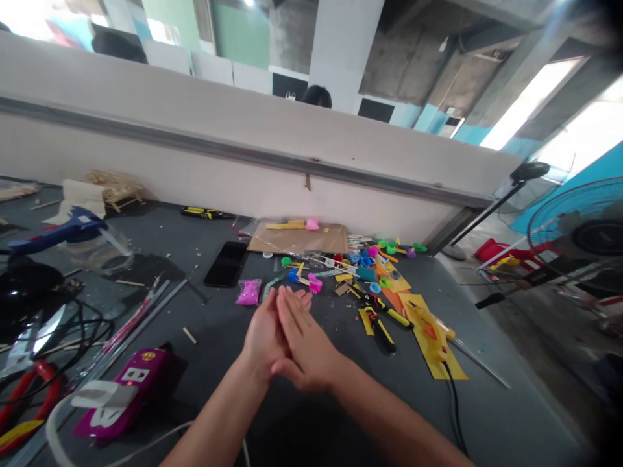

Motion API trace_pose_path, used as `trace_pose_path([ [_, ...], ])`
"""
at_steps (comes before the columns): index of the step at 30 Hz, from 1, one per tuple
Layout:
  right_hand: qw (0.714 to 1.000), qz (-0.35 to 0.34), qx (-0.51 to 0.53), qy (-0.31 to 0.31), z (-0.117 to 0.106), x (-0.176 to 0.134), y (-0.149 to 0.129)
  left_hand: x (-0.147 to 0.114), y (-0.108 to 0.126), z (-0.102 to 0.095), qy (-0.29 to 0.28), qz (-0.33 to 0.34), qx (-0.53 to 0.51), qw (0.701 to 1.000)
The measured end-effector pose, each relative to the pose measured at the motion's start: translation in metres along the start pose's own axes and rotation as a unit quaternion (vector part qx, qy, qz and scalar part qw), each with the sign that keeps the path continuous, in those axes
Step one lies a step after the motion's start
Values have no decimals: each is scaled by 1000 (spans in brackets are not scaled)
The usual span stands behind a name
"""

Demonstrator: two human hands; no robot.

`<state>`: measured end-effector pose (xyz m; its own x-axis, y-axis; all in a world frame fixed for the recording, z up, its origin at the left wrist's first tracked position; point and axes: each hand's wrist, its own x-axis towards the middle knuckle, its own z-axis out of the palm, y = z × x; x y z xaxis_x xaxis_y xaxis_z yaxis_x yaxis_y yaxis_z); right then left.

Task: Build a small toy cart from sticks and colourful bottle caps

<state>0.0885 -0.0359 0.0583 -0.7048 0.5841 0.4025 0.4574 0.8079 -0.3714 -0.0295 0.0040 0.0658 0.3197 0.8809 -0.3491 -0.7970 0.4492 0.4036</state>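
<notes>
My left hand [265, 334] and my right hand [306, 337] are pressed palm to palm above the middle of the grey table. The right hand lies over the left, its fingers straight and side by side. Whatever may be between the palms is hidden. Just beyond the fingertips sits a small assembly of blue and pink pieces with sticks [306, 279]. A small clear bag of bright pink material [248, 292] lies to the left of the fingers, with a black phone [226, 264] behind it.
Yellow-and-black pliers [382, 331] and a yellow glue gun [433, 334] lie right. Colourful small parts [374, 259] pile up behind. Left are a purple power strip [129, 389], red-handled scissors [32, 389] and a blue-handled tool [63, 233]. A white partition [219, 172] borders the back.
</notes>
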Motion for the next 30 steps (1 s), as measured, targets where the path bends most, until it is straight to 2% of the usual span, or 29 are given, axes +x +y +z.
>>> trace_pose_path([
  [3,999,-28,-7,-22,1,0,1,-1,1,2,33,27,-4,999],
  [5,998,-41,-15,-35,2,-1,2,-2,3,5,18,5,-3,1000],
  [6,999,-21,-22,-33,3,-1,3,-3,3,6,12,-21,-1,1000],
  [8,999,12,-28,-23,4,-2,4,-4,5,9,42,-47,4,998],
  [11,998,-37,-16,-39,5,-4,5,-3,5,11,46,9,-5,999],
  [16,999,-3,-24,-25,3,-4,4,-2,2,11,64,-29,-6,998],
  [19,998,-42,-19,-46,2,-5,5,-1,1,11,31,0,-24,999],
  [21,999,-25,-27,-26,1,-5,8,-2,1,12,26,-27,-27,999],
  [23,999,6,-38,-8,0,-6,10,-4,2,15,45,-44,-25,998],
  [27,998,-35,-33,-47,0,-8,11,-7,4,19,58,13,-17,998],
  [30,999,-9,-39,-26,0,-8,9,-7,3,20,81,-27,-8,996],
])
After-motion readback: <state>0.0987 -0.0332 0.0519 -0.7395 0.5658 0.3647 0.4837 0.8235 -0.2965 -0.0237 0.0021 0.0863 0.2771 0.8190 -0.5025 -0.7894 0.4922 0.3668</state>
